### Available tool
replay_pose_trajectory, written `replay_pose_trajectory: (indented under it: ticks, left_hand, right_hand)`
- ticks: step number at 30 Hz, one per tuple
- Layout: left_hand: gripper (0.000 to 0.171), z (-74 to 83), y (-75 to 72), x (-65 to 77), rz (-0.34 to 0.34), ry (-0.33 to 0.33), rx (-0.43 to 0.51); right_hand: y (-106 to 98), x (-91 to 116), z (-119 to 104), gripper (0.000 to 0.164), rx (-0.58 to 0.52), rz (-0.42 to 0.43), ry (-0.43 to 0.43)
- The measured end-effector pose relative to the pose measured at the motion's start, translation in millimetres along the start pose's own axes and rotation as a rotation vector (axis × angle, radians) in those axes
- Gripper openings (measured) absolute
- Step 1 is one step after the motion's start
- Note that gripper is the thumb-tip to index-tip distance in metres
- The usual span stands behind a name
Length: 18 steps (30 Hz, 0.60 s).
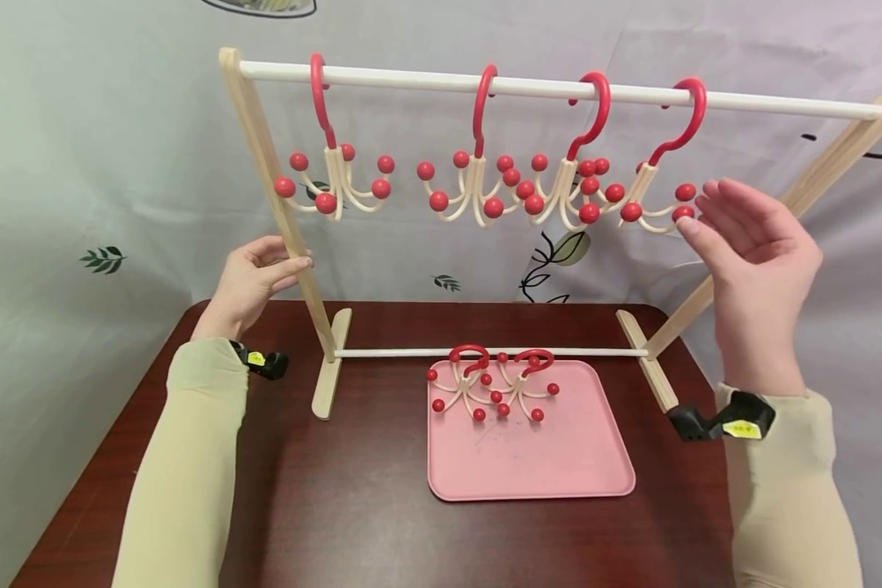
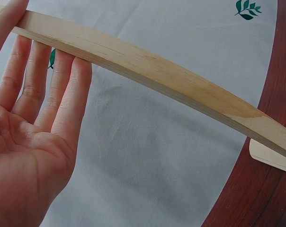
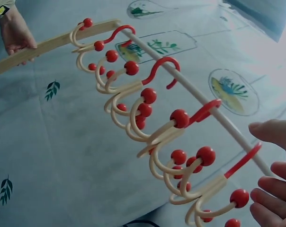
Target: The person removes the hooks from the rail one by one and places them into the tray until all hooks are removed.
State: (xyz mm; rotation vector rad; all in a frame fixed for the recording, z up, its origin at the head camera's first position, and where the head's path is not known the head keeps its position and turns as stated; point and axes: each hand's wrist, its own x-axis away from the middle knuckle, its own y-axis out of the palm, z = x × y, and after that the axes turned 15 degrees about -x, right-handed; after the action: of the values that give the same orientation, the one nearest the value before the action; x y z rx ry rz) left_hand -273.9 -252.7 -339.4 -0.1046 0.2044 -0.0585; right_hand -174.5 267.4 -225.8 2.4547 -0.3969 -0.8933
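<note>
Several hangers hang by red hooks from the rack's white top bar [image 1: 426,81]; each has curved cream arms tipped with red balls. The leftmost hanger [image 1: 336,175] is apart from the others, which sit close together. My left hand [image 1: 246,282] pinches the rack's left wooden post [image 2: 147,66], thumb in front and fingers behind. Beside the rightmost hanger [image 1: 641,188], my right hand [image 1: 764,237] is raised with fingers loosely bent and nothing held. Its thumb tip overlaps a red ball in the head view; whether they touch I cannot tell.
A pink tray [image 1: 529,469] lies on the dark red table [image 1: 353,498], with two similar hangers [image 1: 520,388] at its back edge. The rack's right post [image 1: 826,175] leans outward behind my right hand. Flat wooden feet [image 1: 331,384] support the rack. Patterned cloth [image 1: 397,261] hangs behind.
</note>
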Motion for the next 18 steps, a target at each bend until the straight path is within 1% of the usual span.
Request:
replay_pose_trajectory:
  ticks: [4, 8, 10, 14, 18]
  left_hand:
    - [0.022, -0.6, 0.9, -1.1, -0.005, 0.004, 0.000]
    - [0.021, -1.0, 0.3, -1.6, -0.011, 0.010, 0.018]
    - [0.021, -1.2, -0.1, -1.7, -0.013, 0.011, 0.026]
    - [0.020, -1.2, -0.2, -1.6, -0.012, 0.008, 0.023]
    - [0.020, -1.2, 0.1, -1.8, -0.013, 0.004, 0.019]
  right_hand:
    - [11.9, -12.5, -7.4, 0.052, 0.064, -0.010, 0.010]
    - [22.6, -27.5, -12.5, 0.052, 0.047, -0.011, 0.033]
    - [27.6, -34.7, -14.1, 0.052, 0.058, -0.007, 0.056]
    - [36.3, -47.8, -13.6, 0.053, 0.096, 0.005, 0.106]
    - [41.0, -58.6, -7.9, 0.053, 0.154, 0.011, 0.136]
